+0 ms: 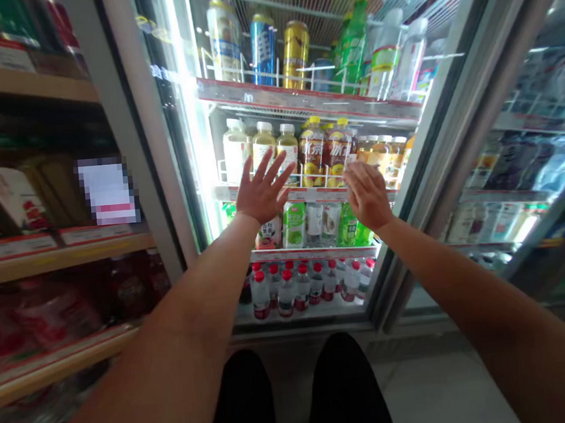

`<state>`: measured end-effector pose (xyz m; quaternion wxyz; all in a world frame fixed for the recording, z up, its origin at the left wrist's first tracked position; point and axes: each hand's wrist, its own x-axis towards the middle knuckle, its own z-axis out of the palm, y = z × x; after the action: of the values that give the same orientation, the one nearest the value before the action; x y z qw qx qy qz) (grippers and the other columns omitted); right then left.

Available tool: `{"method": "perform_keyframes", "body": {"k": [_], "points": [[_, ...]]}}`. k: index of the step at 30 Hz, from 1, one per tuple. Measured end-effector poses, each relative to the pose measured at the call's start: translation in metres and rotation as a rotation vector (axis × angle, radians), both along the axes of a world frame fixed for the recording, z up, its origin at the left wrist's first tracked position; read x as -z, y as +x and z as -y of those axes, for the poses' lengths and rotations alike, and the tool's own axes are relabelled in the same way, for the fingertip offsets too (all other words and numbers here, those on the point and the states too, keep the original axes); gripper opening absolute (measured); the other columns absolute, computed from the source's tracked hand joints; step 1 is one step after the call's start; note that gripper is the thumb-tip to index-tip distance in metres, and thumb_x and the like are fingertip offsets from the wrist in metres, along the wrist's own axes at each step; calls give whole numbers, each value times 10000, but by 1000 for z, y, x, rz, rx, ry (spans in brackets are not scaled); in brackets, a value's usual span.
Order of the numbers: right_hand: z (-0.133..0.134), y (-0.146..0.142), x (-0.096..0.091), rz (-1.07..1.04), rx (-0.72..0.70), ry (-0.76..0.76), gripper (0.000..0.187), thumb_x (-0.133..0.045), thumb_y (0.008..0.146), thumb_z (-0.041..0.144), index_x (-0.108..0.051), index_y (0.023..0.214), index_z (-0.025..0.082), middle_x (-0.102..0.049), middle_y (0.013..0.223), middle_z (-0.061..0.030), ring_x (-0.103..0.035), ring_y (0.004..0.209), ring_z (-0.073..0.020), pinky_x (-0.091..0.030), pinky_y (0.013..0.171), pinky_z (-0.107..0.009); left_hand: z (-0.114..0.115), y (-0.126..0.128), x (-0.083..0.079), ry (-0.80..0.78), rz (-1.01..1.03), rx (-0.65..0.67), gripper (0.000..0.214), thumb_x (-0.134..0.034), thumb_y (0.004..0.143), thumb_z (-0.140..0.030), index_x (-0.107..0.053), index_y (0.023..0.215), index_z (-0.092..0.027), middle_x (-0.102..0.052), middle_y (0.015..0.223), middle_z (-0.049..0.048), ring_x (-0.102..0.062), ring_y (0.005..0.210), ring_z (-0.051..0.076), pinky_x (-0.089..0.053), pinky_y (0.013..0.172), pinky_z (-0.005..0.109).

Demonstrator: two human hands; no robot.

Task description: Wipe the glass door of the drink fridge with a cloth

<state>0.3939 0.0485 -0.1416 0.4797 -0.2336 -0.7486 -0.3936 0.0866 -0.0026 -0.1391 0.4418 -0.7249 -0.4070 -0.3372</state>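
My left hand (pixel 262 192) is raised in front of a lit drinks fridge, fingers spread and holding nothing. Behind it stand white-capped bottles (pixel 263 138) on the middle shelf, with a green carton (pixel 294 225) on the shelf below. To the right, my right hand (pixel 368 195) is also raised, its fingers loosely bent and close together, with nothing visible in it. It partly covers the yellow-capped iced tea bottles (pixel 313 150) and the orange drink bottles (pixel 384 148). Whether either hand touches a bottle, I cannot tell.
Cans (pixel 295 54) and green bottles (pixel 355 43) fill the upper shelf behind a wire rail. Red-capped water bottles (pixel 285 293) stand at the fridge bottom. A metal door frame (pixel 425 161) borders the right side. Wooden shelves (pixel 65 254) with packaged goods are at left.
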Motion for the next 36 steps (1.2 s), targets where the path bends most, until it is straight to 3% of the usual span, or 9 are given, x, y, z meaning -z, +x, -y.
{"method": "perform_keyframes", "body": {"k": [3, 8, 12, 15, 21, 25, 28, 33, 36], "points": [[0, 0, -1, 83, -29, -15, 471, -432, 1008, 203, -535, 1467, 233, -566, 1478, -63, -459, 1430, -266, -389, 1212, -492, 0, 0, 0, 0, 2, 10, 601, -498, 1021, -325, -310, 1589, -265, -200, 1673, 18, -35, 1564, 254, 101, 1268, 559], [-6, 9, -7, -181, -3, -21, 496, -385, 1018, 211, -499, 1501, 209, -529, 1506, -95, -423, 1450, -299, -359, 1220, -547, 0, 0, 1, 37, -5, -3, 596, -497, 1025, -344, -318, 1589, -277, -222, 1670, 23, -58, 1564, 256, 49, 1276, 565], [0, 14, 16, 152, -15, 8, 504, -450, 1010, 183, -480, 1508, 252, -563, 1486, -52, -453, 1439, -266, -386, 1210, -513, -1, -1, 1, 79, -40, -32, 610, -504, 1028, -342, -298, 1596, -264, -209, 1674, 25, -32, 1566, 244, 40, 1278, 560], [2, 17, 18, 336, -23, -1, 514, -482, 1002, 160, -480, 1505, 261, -575, 1479, -37, -477, 1423, -246, -375, 1220, -492, -2, -1, 2, 129, -69, -55, 628, -518, 1023, -337, -285, 1600, -248, -202, 1675, 32, 4, 1567, 236, 40, 1279, 551], [-3, 8, 5, -62, -27, 21, 546, -426, 1011, 171, -418, 1554, 234, -513, 1527, -85, -407, 1467, -292, -374, 1212, -528, -3, -2, 2, 146, -75, -52, 628, -512, 1027, -335, -274, 1601, -246, -201, 1675, 39, 18, 1566, 232, 36, 1276, 553], [3, -2, 28, 271, -63, 26, 561, -458, 1001, 143, -416, 1550, 255, -564, 1487, -58, -454, 1440, -262, -358, 1221, -505, -3, -3, 3, 121, -61, -42, 624, -501, 1028, -347, -270, 1601, -263, -205, 1674, 25, -11, 1567, 236, 22, 1275, 568], [7, -4, 32, 438, -74, 54, 552, -493, 999, 144, -429, 1537, 251, -572, 1483, -40, -480, 1421, -237, -360, 1225, -467, -3, -2, 2, 121, -53, -33, 617, -498, 1025, -345, -285, 1598, -260, -212, 1671, 30, -42, 1565, 250, 17, 1274, 570], [6, -11, 28, 56, -39, -8, 570, -459, 1008, 166, -387, 1566, 253, -516, 1530, -67, -399, 1475, -280, -348, 1223, -526, -1, -1, 2, 107, -55, -40, 623, -512, 1016, -341, -299, 1594, -248, -213, 1670, 38, -35, 1564, 250, 42, 1276, 554], [11, -21, 46, 190, -96, 3, 529, -470, 1011, 160, -440, 1532, 242, -561, 1490, -67, -437, 1451, -264, -338, 1229, -517, 0, -1, 2, 90, -43, -47, 605, -499, 1022, -342, -309, 1589, -254, -215, 1670, 32, -8, 1564, 231, 57, 1277, 542]]}}
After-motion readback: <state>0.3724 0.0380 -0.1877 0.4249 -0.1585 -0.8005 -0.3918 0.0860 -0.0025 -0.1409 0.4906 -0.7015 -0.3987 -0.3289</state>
